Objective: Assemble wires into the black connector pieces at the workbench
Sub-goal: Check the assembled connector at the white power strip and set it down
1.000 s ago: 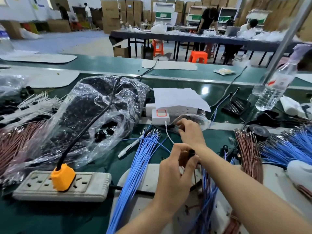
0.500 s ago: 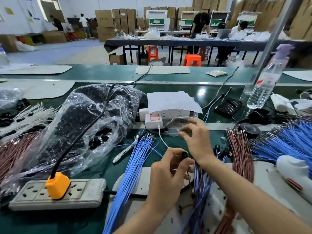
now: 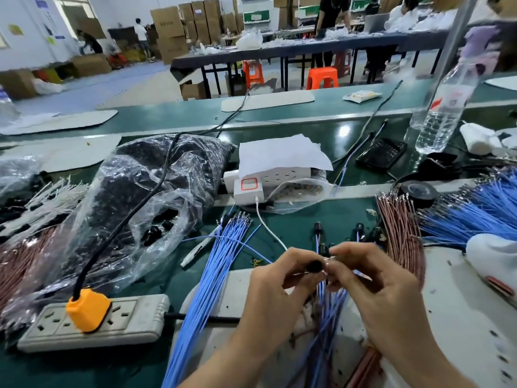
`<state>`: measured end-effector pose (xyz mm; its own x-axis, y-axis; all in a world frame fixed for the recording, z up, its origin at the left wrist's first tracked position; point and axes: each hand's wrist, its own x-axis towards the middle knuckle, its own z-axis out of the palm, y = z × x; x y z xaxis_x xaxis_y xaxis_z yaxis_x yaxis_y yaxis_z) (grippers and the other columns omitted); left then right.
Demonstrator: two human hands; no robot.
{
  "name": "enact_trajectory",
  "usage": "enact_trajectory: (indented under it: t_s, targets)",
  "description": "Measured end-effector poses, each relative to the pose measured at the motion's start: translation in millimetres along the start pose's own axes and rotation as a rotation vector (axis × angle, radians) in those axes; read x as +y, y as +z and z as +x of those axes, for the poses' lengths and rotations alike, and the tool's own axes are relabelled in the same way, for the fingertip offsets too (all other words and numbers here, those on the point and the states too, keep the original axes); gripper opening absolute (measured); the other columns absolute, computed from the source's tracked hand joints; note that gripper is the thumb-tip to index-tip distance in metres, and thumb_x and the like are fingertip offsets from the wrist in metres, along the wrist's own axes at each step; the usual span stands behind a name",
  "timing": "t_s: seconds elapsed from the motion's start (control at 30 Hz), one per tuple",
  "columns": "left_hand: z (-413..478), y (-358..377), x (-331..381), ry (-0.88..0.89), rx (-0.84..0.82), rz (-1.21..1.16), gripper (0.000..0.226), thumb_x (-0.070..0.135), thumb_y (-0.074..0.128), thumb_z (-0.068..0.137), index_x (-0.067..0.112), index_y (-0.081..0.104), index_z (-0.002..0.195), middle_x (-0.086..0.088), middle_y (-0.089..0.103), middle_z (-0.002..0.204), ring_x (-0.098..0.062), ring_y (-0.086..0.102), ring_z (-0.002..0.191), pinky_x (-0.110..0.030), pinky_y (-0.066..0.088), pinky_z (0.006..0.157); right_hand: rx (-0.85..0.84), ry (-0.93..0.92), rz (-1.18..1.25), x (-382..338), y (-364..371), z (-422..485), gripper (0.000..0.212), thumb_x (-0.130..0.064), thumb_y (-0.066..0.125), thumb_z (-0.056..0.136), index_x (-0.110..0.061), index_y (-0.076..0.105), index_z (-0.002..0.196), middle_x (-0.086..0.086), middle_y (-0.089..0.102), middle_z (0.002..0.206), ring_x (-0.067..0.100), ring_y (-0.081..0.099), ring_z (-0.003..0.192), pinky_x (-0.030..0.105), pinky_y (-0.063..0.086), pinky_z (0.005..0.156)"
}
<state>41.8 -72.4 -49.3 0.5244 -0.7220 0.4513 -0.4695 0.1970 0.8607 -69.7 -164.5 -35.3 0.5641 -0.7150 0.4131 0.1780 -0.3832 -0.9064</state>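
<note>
Lower centre: black connector [image 3: 315,266] pinched by left hand [image 3: 277,289], right hand [image 3: 375,281] pinching a wire [image 3: 361,274] against it. Mid-left, clear bag [image 3: 112,191] full of black pieces [image 3: 156,231].

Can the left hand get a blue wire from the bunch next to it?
Probably yes. The blue wire bunch lies uncovered right beside the left hand, with nothing between them, though that hand is pinching a black connector piece.

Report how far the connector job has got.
Done: a few wired connectors lie set aside. In hand: left hand holds a black connector piece; right hand pinches at it. Left: big blue wire bundle and a bag of black pieces.
</note>
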Motion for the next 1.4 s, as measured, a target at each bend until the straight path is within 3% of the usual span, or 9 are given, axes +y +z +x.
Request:
enact_trajectory:
  t_s: [0.23, 0.47, 0.77, 0.97, 1.03, 1.13, 1.23, 1.33, 1.4]
  targets:
    - [-0.9, -0.6, -1.4, 0.01, -0.011, -0.007, 0.031, 0.004, 0.068, 0.083, 0.032, 0.066, 0.096, 0.015, 0.073, 0.086, -0.006, 0.071, 0.081, -0.014, 0.052, 0.073, -0.042, -0.167, -0.155, -4.7, -5.3, 0.9, 0.012, -0.023, 0.069, 0.081, -0.028, 0.067, 0.092, -0.019, 0.07, 0.082, 0.002, 0.07, 0.07, 0.02, 0.057, 0.068]
    - [1.6, -5.7, 1.0, 0.006, -0.013, 0.127, 0.023, 0.014, 0.071, 0.079, 0.03, 0.066, 0.097, 0.02, 0.07, 0.083, -0.002, 0.066, 0.073, -0.02, 0.05, 0.062, -0.14, -0.366, -0.373, -6.4, -10.3, 5.4, 0.016, -0.008, 0.066, 0.082, -0.011, 0.072, 0.096, -0.007, 0.068, 0.086, 0.001, 0.065, 0.083, 0.02, 0.053, 0.071]
    - [2.7, -8.1, 0.9, -0.002, -0.033, 0.2, 0.019, 0.009, 0.075, 0.076, 0.017, 0.075, 0.093, 0.028, 0.067, 0.077, 0.014, 0.057, 0.065, 0.001, 0.036, 0.063, -0.218, -0.074, -0.224, -2.8, -17.3, 11.0, 0.018, -0.011, 0.068, 0.083, -0.025, 0.072, 0.093, -0.017, 0.071, 0.083, 0.003, 0.068, 0.079, 0.019, 0.054, 0.074]
    - [3.8, -9.2, 4.2, -0.003, -0.021, 0.303, 0.037, 0.039, 0.069, 0.075, 0.043, 0.058, 0.11, 0.024, 0.068, 0.091, 0.003, 0.06, 0.073, -0.02, 0.042, 0.075, -0.26, -0.015, -0.199, -2.0, -18.5, 11.3, 0.018, -0.006, 0.069, 0.083, -0.023, 0.071, 0.088, -0.01, 0.072, 0.079, 0.006, 0.069, 0.074, 0.016, 0.054, 0.072]
    - [4.0, -8.2, 4.3, 0.004, -0.008, 0.341, 0.041, 0.045, 0.067, 0.074, 0.047, 0.055, 0.112, 0.012, 0.069, 0.078, 0.0, 0.053, 0.07, -0.026, 0.037, 0.075, -0.273, 0.075, -0.069, -2.3, -18.6, 11.6, 0.01, -0.013, 0.067, 0.082, -0.021, 0.07, 0.087, 0.001, 0.072, 0.077, 0.011, 0.069, 0.069, 0.019, 0.054, 0.069]
    - [2.8, -8.9, 3.9, 0.012, 0.019, 0.31, 0.036, 0.053, 0.066, 0.071, 0.043, 0.063, 0.106, 0.016, 0.06, 0.064, 0.002, 0.047, 0.069, -0.027, 0.034, 0.075, -0.282, 0.121, 0.001, -2.8, -20.1, 12.7, 0.013, -0.024, 0.064, 0.077, -0.021, 0.071, 0.088, 0.003, 0.073, 0.078, 0.014, 0.069, 0.067, 0.019, 0.055, 0.068]
    - [2.5, -8.7, 2.3, 0.008, -0.007, 0.332, 0.015, 0.052, 0.067, 0.073, 0.047, 0.068, 0.087, 0.011, 0.066, 0.066, -0.005, 0.051, 0.067, -0.027, 0.03, 0.079, -0.294, 0.045, -0.152, -2.1, -21.0, 12.2, 0.014, -0.013, 0.07, 0.081, -0.025, 0.071, 0.089, -0.008, 0.072, 0.078, 0.007, 0.069, 0.072, 0.017, 0.054, 0.072]
    - [2.6, -8.5, 0.9, -0.023, -0.009, 0.345, 0.016, 0.048, 0.064, 0.075, 0.051, 0.062, 0.091, 0.007, 0.065, 0.067, -0.016, 0.054, 0.071, -0.027, 0.031, 0.082, -0.254, -0.127, -0.368, -0.1, -19.2, 11.1, 0.02, -0.003, 0.072, 0.08, -0.02, 0.071, 0.089, -0.013, 0.071, 0.076, 0.001, 0.068, 0.076, 0.015, 0.053, 0.072]
    - [2.5, -8.6, 0.6, -0.033, -0.022, 0.353, 0.017, 0.048, 0.064, 0.075, 0.045, 0.067, 0.092, 0.01, 0.063, 0.068, -0.012, 0.052, 0.072, -0.027, 0.031, 0.083, -0.268, -0.069, -0.333, 0.3, -20.0, 10.4, 0.016, -0.004, 0.071, 0.081, -0.019, 0.071, 0.087, -0.008, 0.071, 0.073, 0.003, 0.067, 0.071, 0.017, 0.054, 0.07]
